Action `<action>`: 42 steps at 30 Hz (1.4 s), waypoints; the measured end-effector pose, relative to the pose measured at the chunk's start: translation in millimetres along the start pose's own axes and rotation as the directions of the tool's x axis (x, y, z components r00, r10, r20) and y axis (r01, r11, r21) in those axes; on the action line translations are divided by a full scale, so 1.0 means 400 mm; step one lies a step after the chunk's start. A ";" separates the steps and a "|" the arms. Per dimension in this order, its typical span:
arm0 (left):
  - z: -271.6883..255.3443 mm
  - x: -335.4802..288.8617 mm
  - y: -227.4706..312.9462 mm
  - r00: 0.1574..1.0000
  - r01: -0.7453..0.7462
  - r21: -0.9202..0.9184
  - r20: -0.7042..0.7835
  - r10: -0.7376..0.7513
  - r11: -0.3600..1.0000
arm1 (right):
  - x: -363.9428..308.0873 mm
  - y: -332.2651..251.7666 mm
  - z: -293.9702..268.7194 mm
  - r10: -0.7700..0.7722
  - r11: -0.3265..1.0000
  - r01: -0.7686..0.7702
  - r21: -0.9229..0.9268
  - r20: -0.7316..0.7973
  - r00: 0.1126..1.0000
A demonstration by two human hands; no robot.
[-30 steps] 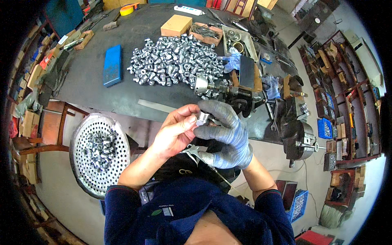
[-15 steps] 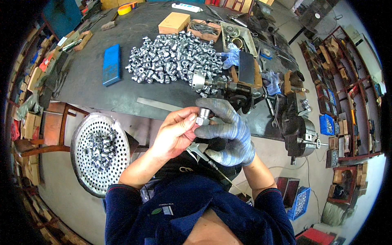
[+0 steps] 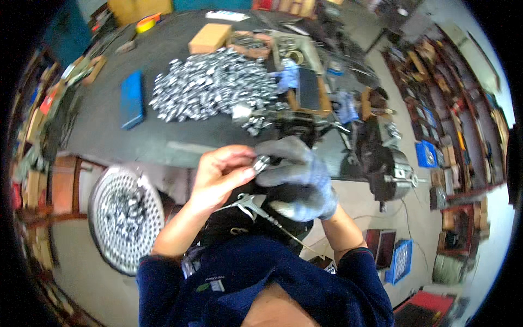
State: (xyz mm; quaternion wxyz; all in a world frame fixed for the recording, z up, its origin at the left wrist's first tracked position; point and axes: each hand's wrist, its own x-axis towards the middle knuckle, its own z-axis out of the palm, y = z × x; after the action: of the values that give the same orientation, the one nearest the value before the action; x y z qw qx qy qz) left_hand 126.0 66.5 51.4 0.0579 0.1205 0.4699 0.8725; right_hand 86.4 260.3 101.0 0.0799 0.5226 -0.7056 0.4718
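Note:
A small silvery threaded metal fitting (image 3: 262,163) is held between my two hands, above my lap at the table's near edge. My bare left hand (image 3: 220,175) pinches it with thumb and fingers. On its other side, my right hand (image 3: 299,177), in a grey-and-blue work glove, curls its fingers round it. Part of the fitting is hidden by the glove, and motion blurs it. Just below the hands, an air blow gun (image 3: 252,204) with a thin hose lies on my lap. Beyond them stands a machine with a round silvery chuck (image 3: 242,114).
A large pile of metal fittings (image 3: 212,82) covers the middle of the dark table (image 3: 98,120). A blue case (image 3: 132,99) lies left of it; a yellow box (image 3: 210,38) stands behind. At lower left, a perforated round metal tray (image 3: 101,229) holds more fittings. A black machine (image 3: 389,171) stands right.
The whole view has shifted and blurred. The fitting stood upright between my hands before; now it is tilted and more covered by the gloved fingers.

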 end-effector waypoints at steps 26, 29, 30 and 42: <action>-0.169 0.004 0.024 0.984 0.027 0.291 -0.176 0.026 0.956 | -0.340 0.269 -0.568 0.761 -0.119 -0.715 -0.689 -0.526 0.379; -0.188 0.028 0.036 0.971 0.069 0.355 -0.240 0.020 0.932 | -0.382 0.303 -0.573 0.758 -0.033 -0.694 -0.720 -0.471 0.452; -0.205 0.031 0.038 0.975 0.043 0.379 -0.219 0.045 0.924 | -0.405 0.325 -0.578 0.725 -0.042 -0.686 -0.726 -0.495 0.479; -0.338 0.200 -0.172 0.988 0.104 0.910 -0.140 0.061 0.401 | -0.403 0.353 -0.583 0.644 -0.172 -0.572 -0.802 -0.531 0.551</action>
State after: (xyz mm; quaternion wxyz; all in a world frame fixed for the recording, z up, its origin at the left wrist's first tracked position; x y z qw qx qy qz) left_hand 12.3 12.7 -65.0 -0.0419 0.0601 0.8749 0.4788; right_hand -46.0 542.9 47.6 0.1219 -0.0316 -0.9871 -0.0994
